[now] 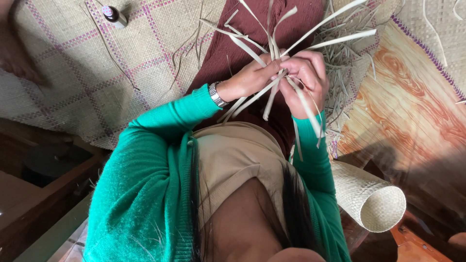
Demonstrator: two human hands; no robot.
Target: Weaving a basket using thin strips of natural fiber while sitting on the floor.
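While gripping pale strips (pixel 272 46): both hands (pixel 284 77).

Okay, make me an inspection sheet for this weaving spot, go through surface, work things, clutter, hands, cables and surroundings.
Surface: woven floor mat with pink grid lines, on wood-pattern flooring.
Work things: pale leaf strips fanned out, crossed between both hands.
Clutter: loose strip pile beside the lap; small dark bottle on the mat; rolled mat.
Hands: left hand and right hand both pinch the strips; wristwatch on the left.
Cables: nothing seen.
Surroundings: dark wooden furniture at one side.
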